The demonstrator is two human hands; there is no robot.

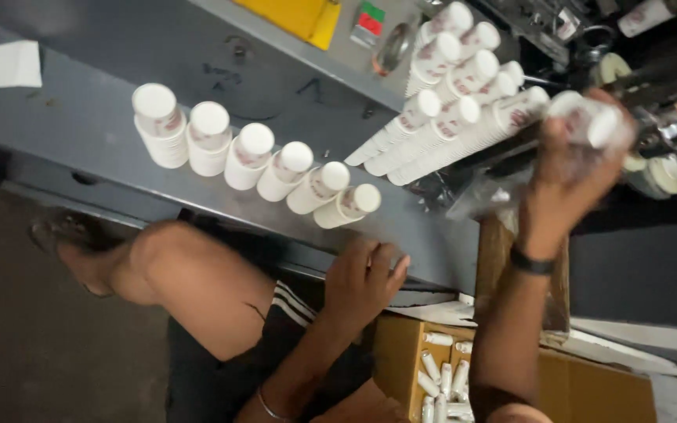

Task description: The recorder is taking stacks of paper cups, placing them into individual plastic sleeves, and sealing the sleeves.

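My right hand (570, 176) is raised and grips a stack of white paper cups (589, 117) wrapped in a clear plastic sleeve, held over the far right of the grey metal table (80, 117). My left hand (363, 278) rests on the table's near edge with its fingers spread, holding nothing. Just beyond it stands a row of several short cup stacks (252, 157), upside down. Long cup stacks (448, 102) lie on their sides in a bundle at the back right.
An open cardboard box (401, 352) with several small white pieces sits below the table edge, by my bare knee (190, 274). A yellow object (295, 16) and a red and green switch (368, 22) lie on the back ledge. Machine parts crowd the top right.
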